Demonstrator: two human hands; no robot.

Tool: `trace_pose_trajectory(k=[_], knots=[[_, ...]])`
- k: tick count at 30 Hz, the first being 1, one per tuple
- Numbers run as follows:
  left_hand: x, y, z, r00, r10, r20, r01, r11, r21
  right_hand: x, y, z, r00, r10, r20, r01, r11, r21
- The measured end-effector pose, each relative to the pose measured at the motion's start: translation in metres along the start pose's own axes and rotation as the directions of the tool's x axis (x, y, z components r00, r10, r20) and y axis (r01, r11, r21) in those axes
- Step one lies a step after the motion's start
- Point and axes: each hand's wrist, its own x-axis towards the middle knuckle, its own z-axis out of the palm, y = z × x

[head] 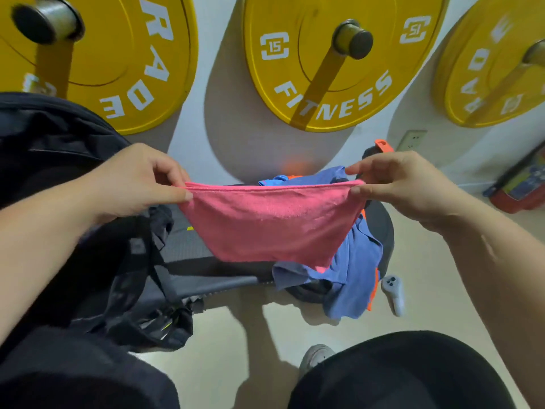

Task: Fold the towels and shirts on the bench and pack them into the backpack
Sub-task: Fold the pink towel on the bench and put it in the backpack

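A pink towel [265,219] hangs in the air over the bench, doubled over, with its top edge stretched level. My left hand [138,178] pinches its left corner and my right hand [404,184] pinches its right corner. Behind and below the towel a blue shirt [354,261] with orange trim lies crumpled on the dark bench [206,278] and droops over its front edge. The black backpack [88,246] stands at the left of the bench, its straps hanging toward the floor.
Yellow weight plates [324,69] hang on pegs on the wall behind the bench. A grey controller [393,293] lies on the floor at the right. A red object [519,187] lies by the wall at far right. My knees and one shoe [315,355] fill the bottom.
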Motion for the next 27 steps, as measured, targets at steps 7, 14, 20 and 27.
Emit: trace_pose_trajectory(k=[7,14,20,27], knots=[[-0.025,-0.018,0.016,0.996,-0.067,-0.062,0.060,0.993,-0.099,-0.024,0.012,0.022,0.998,0.067,-0.013,-0.066,0.996,0.066],[-0.022,-0.058,0.050,0.966,-0.250,-0.067,0.257,0.956,0.142,-0.014,0.060,0.078,0.979,0.201,-0.040,-0.205,0.964,-0.172],[0.004,-0.073,0.066,0.961,-0.243,-0.132,0.277,0.847,0.454,0.027,0.070,0.094,0.978,0.195,-0.075,-0.209,0.892,-0.402],[0.057,-0.091,0.079,0.790,-0.580,-0.199,0.589,0.808,-0.015,0.085,0.071,0.108,0.877,0.481,0.006,-0.481,0.877,0.014]])
